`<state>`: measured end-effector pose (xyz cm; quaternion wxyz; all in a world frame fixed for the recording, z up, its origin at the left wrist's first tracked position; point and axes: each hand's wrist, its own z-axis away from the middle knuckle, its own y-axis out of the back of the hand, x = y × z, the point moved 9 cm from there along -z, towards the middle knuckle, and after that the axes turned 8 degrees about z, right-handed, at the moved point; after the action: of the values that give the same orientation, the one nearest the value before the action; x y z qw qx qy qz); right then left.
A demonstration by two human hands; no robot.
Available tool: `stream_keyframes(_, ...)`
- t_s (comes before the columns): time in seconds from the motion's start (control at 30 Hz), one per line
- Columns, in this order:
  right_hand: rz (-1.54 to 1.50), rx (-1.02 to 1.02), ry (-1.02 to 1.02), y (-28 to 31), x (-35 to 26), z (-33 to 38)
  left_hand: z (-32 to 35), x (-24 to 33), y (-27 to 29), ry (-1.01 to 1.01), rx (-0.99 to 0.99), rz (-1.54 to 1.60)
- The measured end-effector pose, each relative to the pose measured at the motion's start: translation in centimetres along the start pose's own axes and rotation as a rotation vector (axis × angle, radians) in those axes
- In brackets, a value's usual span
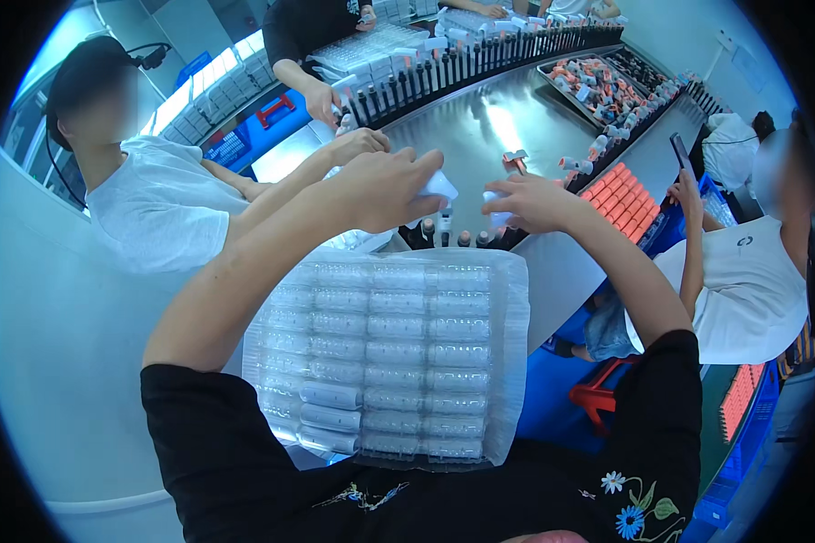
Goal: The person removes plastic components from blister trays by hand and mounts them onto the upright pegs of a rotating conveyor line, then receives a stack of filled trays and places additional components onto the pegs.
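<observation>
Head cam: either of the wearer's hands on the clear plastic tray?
No, the left hand and right hand are both beyond the far edge of the tray, each holding a white piece.

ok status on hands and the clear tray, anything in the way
Left hand holding white piece; right hand holding second white piece. Clear tray nearer body, loaded pieces at near left. Co-worker's hand close beyond left hand.

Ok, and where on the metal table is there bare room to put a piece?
In the middle of the metal table, between the long row of black posts and the tray of orange and white pieces, though one loose piece lies there. It is crowded at the near edge, by the left hand and right hand, where more posts stand.
</observation>
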<state>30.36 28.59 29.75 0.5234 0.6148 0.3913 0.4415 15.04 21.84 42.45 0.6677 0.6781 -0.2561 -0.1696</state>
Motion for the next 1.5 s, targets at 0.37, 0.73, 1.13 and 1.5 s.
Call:
stream_keyframes(0.37, -0.072, 0.109, -0.415, -3.4, -4.7, -3.6, 3.4, -0.5, 1.0, 0.197, -0.117, 0.088)
stream_keyframes(0.73, -0.082, 0.538, -0.369, -0.7, -3.5, 9.8, 0.1, 0.2, -1.4, 0.142, -0.197, 0.152)
stream_keyframes(1.13, -0.122, 0.235, -0.514, -3.5, 5.9, 5.3, -10.0, 4.8, -5.0, -0.061, -0.137, -0.068)
stream_keyframes(1.5, -0.536, 0.25, -0.596, -10.5, -2.9, 12.7, -15.7, 4.3, -9.4, 0.122, -0.261, 0.087)
